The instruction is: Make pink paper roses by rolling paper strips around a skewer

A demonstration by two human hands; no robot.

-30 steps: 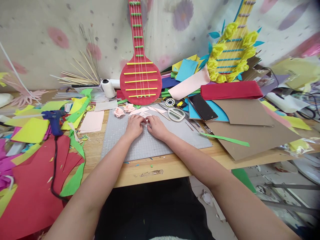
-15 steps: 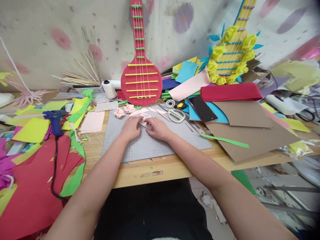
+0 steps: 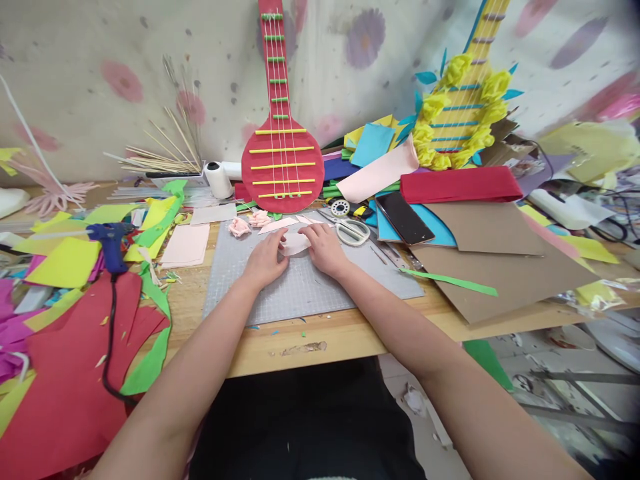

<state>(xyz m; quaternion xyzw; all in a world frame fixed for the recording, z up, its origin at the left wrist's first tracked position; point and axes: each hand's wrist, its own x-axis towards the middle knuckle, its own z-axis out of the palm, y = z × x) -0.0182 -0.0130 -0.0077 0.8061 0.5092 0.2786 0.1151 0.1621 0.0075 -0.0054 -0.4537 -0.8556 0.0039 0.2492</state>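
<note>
Between my two hands is a small pale pink piece of paper point(image 3: 295, 245), held just over the grey cutting mat point(image 3: 310, 288). My left hand point(image 3: 267, 259) grips its left end, and my right hand point(image 3: 326, 250) has the right end, with fingers bent around it. Some of the fingertips are hidden behind the paper. Two crumpled pink paper flowers point(image 3: 239, 227) lie beyond my left hand at the mat's far edge. Pale pink cut strips point(image 3: 278, 225) rest just past my hands. White-handled scissors point(image 3: 353, 232) lie to the right of my right hand.
A red paper lute point(image 3: 283, 173) leans on the wall behind the mat. At left are a blue glue gun point(image 3: 111, 247), a stack of pink sheets point(image 3: 185, 245) and coloured scraps. To the right lie a black phone point(image 3: 405, 218), brown cardboard point(image 3: 500, 287) and a green strip point(image 3: 450, 282).
My hands have moved apart, the right one going slightly right. The pink paper, bunched under my fingers before, now stretches flat between them.
</note>
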